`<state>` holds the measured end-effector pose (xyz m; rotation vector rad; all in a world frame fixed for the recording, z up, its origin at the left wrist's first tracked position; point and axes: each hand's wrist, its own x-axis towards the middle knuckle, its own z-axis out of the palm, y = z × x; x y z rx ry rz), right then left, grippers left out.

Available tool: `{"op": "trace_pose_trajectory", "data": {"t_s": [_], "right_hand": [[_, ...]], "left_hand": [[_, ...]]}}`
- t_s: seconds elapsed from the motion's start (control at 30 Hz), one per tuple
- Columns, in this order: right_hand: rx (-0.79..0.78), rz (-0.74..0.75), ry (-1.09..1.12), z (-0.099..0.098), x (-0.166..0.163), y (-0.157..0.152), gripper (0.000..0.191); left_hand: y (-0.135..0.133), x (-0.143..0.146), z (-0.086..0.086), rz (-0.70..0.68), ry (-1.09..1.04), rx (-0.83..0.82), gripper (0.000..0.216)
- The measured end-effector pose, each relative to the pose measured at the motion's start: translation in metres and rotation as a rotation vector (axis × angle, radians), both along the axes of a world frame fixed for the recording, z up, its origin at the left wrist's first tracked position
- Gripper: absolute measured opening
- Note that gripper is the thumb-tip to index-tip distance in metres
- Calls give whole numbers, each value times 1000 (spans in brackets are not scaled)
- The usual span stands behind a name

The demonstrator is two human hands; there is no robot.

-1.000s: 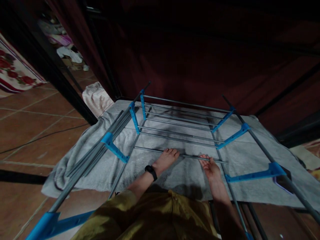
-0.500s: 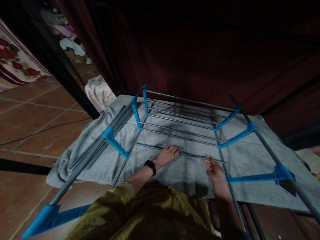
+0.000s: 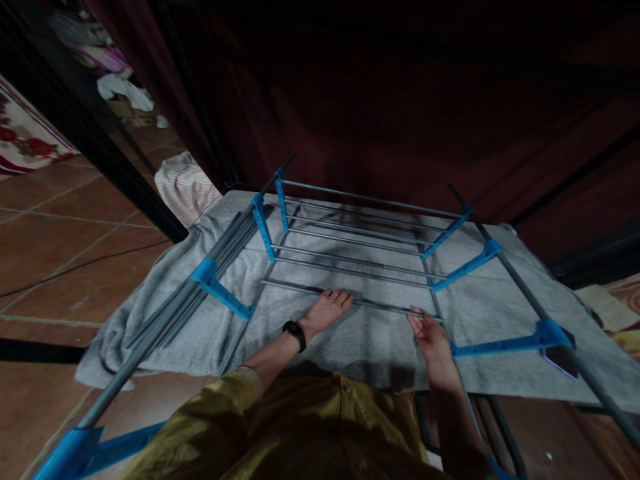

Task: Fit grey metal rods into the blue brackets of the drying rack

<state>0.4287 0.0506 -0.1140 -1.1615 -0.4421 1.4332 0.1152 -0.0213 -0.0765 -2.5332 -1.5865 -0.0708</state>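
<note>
A drying rack of grey metal rods [image 3: 350, 248] and blue plastic brackets [image 3: 220, 293] stands over a grey towel [image 3: 500, 320] spread on the floor. My left hand [image 3: 325, 310], with a black band [image 3: 295, 333] on its wrist, lies palm down on the nearest rod [image 3: 380, 308], fingers stretched flat. My right hand [image 3: 431, 337] is at the right end of that same rod, fingers apart and touching it beside the rack's right side bar. Neither hand holds a loose object. My yellow-green sleeve fills the bottom of the view.
A dark red curtain [image 3: 375, 100] hangs right behind the rack. A striped cloth [image 3: 185, 187] lies at the towel's far left corner beside a black post [image 3: 100, 153]. Brown floor tiles [image 3: 60, 253] spread to the left. A dark flat object [image 3: 557, 363] lies under the right bracket.
The view has shifted slightly. Both hands stay on the nearest rod, the right hand a little closer to the rod's right end.
</note>
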Motion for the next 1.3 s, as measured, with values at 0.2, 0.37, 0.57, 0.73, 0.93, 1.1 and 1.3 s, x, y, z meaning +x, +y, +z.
{"op": "trace_pose_trajectory", "data": {"t_s": [0.2, 0.37, 0.57, 0.73, 0.93, 1.1, 1.3], "right_hand": [[-30, -72, 14, 8, 4, 3, 12], [-11, -92, 17, 18, 4, 12, 10], [99, -132, 22, 44, 0, 16, 11], [222, -146, 18, 74, -12, 20, 17], [299, -88, 49, 102, -20, 26, 18], [344, -122, 52, 118, -24, 29, 19], [398, -84, 10, 132, -31, 25, 30]], "left_hand": [[-2, -3, 1, 5, -80, -11, 59], [-3, -12, -2, 62, -201, 25, 42], [-1, -29, 4, 86, -326, 94, 21], [4, -39, 12, 123, -514, 128, 19], [10, -41, 24, 156, -770, 111, 12], [14, -43, 34, 121, -593, 196, 20], [19, -44, 39, 70, -331, 325, 30]]}}
